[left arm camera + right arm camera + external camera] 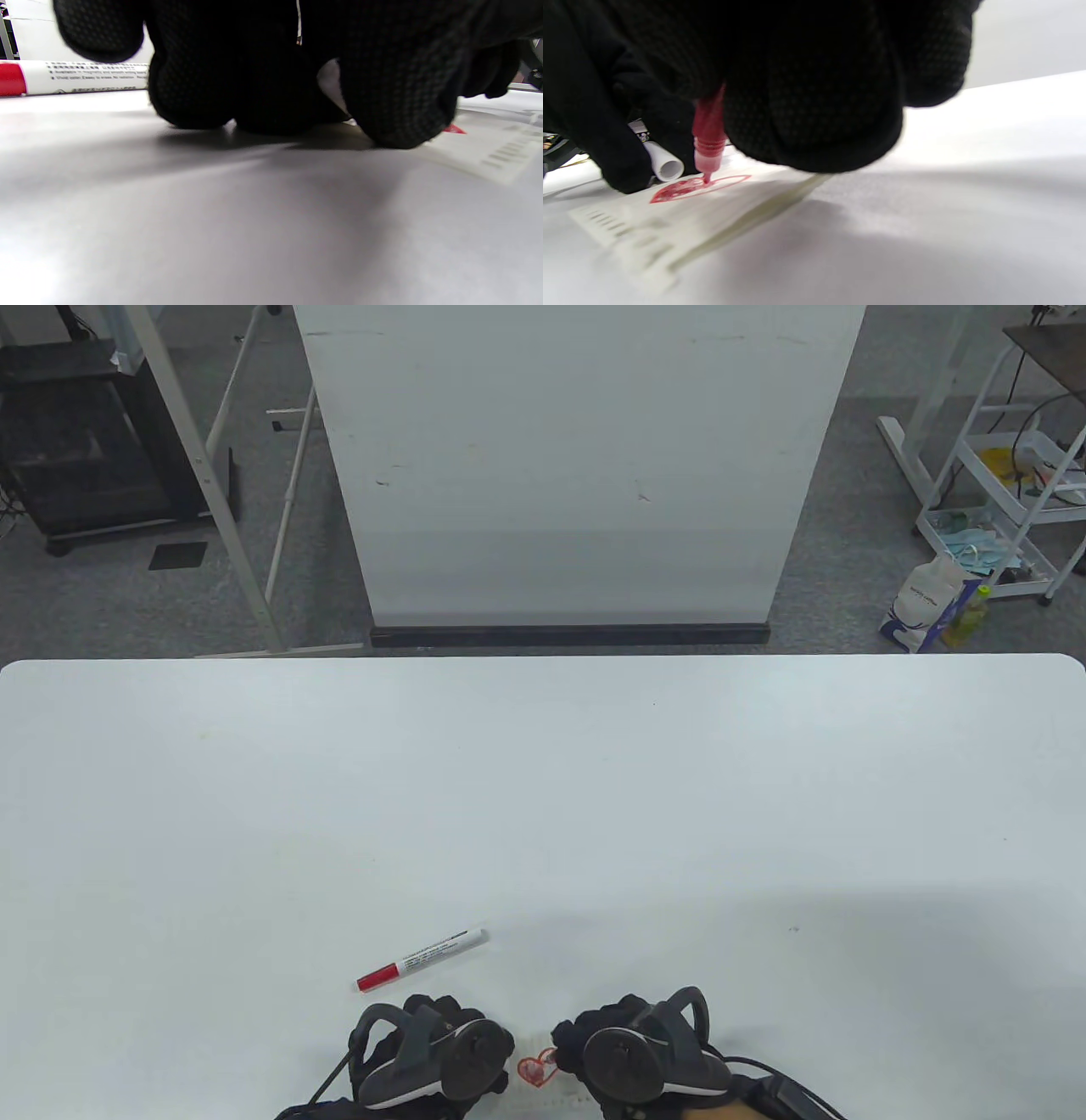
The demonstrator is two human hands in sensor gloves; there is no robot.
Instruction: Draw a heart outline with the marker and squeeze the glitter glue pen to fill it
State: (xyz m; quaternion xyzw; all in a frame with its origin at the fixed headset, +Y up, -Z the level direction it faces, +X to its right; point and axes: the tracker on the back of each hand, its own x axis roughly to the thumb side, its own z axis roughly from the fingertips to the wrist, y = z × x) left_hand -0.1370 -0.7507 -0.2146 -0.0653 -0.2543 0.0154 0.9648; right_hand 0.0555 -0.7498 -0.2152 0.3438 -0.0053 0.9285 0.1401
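My right hand (632, 1050) grips a red glitter glue pen (708, 131) with its nozzle down on a red heart outline (691, 188). The heart is drawn on a small white paper (670, 228) at the table's near edge, and its left part is filled with red. The heart (538, 1067) shows between my two hands in the table view. My left hand (441, 1050) sits with curled fingers (398, 84) on the paper's left edge, and a small white cap (665, 164) sticks out from them. A white marker with a red cap (422, 959) lies loose just beyond the left hand.
The white table (543, 780) stretches far ahead and to both sides. A white board stands on the floor beyond the far edge, with carts and frames beside it. The marker (76, 77) lies close behind my left fingers.
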